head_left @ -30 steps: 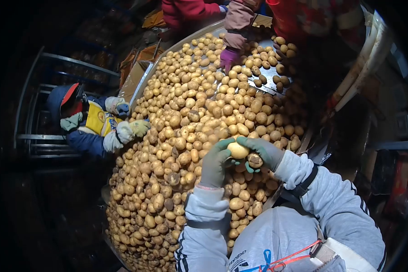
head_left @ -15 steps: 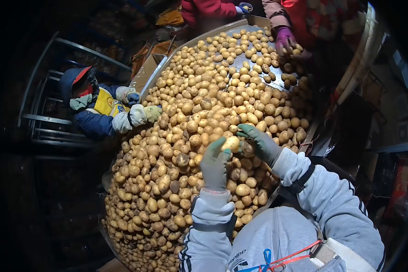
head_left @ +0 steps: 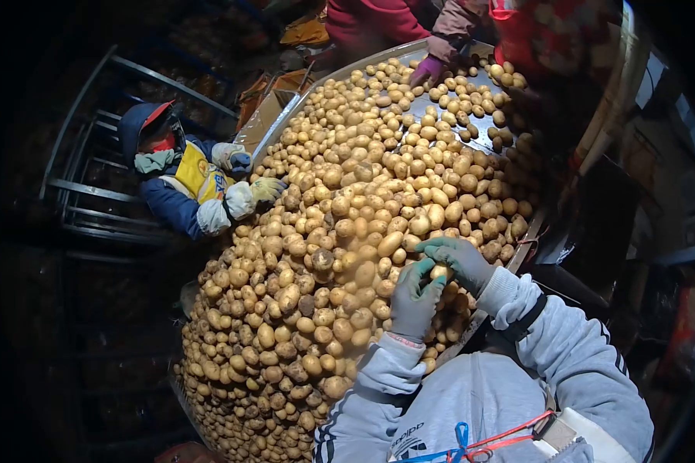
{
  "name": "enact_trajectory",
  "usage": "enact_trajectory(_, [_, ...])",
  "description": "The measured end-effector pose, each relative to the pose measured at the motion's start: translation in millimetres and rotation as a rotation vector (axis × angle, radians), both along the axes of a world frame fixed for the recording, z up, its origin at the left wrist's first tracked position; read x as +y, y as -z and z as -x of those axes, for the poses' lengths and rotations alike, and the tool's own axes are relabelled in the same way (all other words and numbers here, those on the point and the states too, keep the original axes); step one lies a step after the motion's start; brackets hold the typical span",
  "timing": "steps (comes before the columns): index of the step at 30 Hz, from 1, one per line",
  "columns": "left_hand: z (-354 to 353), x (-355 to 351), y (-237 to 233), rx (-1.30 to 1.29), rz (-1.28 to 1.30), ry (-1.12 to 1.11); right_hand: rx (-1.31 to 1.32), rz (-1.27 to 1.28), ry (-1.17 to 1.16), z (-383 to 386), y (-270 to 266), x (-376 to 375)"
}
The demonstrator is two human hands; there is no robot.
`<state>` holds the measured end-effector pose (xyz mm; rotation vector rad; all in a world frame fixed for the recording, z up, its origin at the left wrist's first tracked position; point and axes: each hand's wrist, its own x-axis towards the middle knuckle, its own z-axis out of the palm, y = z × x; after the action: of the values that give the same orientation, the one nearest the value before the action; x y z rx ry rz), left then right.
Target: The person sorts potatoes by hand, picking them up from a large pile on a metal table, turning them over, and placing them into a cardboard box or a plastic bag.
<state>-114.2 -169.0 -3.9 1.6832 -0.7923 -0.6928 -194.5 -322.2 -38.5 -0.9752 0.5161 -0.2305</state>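
We are holding a potato (head_left: 440, 272) in our right hand (head_left: 459, 262), seemingly for a closer look, above heaped potatoes (head_left: 266, 335); our left hand (head_left: 413, 309) is curving alongside, its grip unclear.

The left hand (head_left: 415, 302) is now closer to the right hand (head_left: 459, 264); a co-worker's purple glove (head_left: 428, 70) now reaches farther left.

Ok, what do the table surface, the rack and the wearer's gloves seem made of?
Table surface: likely smooth sheet metal, from its grey glare.
Rack: probably bare metal, with pale highlights along its rails.
Left glove and right glove: seemingly matte grey fabric; the green fingers suggest a coating, perhaps rubber.
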Motion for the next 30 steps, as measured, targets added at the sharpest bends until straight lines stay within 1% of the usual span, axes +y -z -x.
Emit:
enact_trajectory(1, [-1,2,-6,-0.087,-0.051,0.033,0.009,-0.005,0.002,5,0,-2])
enact_trajectory(4, [-9,-2,-6,-0.308,-0.046,0.194,0.025,-0.01,0.011,20,0,-8])
enact_trajectory(5, [-8,-5,-14,-0.217,-0.125,0.211,0.001,-0.066,0.029,25,4,-10])
enact_trajectory(7, [-17,-17,-12,-0.287,-0.105,0.088,0.006,0.197,0.027,42,6,-19])
enact_trajectory(8, [-24,-23,-11,-0.322,-0.097,0.025,0.038,0.093,0.052,46,9,-23])
enact_trajectory(10, [-46,-41,-6,-0.597,-0.159,-0.031,0.099,-0.116,0.122,54,17,-31])
enact_trajectory(11, [-55,-52,-2,-0.612,-0.184,0.012,0.097,-0.2,0.146,57,10,-32])
enact_trajectory(12, [-60,-63,9,-0.738,-0.189,0.06,0.093,-0.281,0.171,59,7,-35])
enact_trajectory(13, [-65,-75,21,-0.865,-0.191,0.107,0.077,-0.033,0.139,62,20,-38])
enact_trajectory(14, [-68,-87,29,-0.99,-0.192,0.155,0.1,-0.067,0.12,64,21,-39])
enact_trajectory(15, [-75,-95,34,-1.05,-0.281,0.226,0.125,-0.102,0.099,65,22,-40])
enact_trajectory(16, [-83,-101,38,-0.921,-0.296,0.216,0.147,-0.136,0.079,66,22,-43])
enact_trajectory(18, [-97,-109,44,-0.661,-0.327,0.198,0.104,-0.131,0.058,70,15,-49])
enact_trajectory(19, [-101,-108,43,-0.431,-0.289,0.181,0.088,-0.125,0.062,70,10,-51])
enact_trajectory(20, [-90,-110,25,-0.112,-0.296,0.145,0.07,-0.119,0.069,69,3,-55])
enact_trajectory(21, [-73,-110,-10,0.207,-0.3,0.105,0.033,-0.273,0.03,69,-8,-58])
enact_trajectory(23, [-52,-101,-23,0.5,-0.172,0.093,-0.044,-0.225,0.001,60,-2,-58])
enact_trajectory(24, [-48,-93,-10,0.501,-0.051,0.153,-0.071,-0.203,-0.015,55,-2,-56])
enact_trajectory(26, [-28,-87,-27,0.406,-0.053,0.078,-0.082,-0.314,-0.058,53,-28,-57])
enact_trajectory(27, [-24,-82,-28,0.433,-0.059,0.047,-0.087,-0.369,-0.087,51,-36,-57])
enact_trajectory(29, [-19,-74,-27,0.488,-0.066,-0.016,-0.069,-0.379,-0.122,44,-19,-53])
enact_trajectory(30, [-19,-71,-27,0.403,-0.042,-0.004,-0.059,-0.384,-0.139,42,-9,-51])
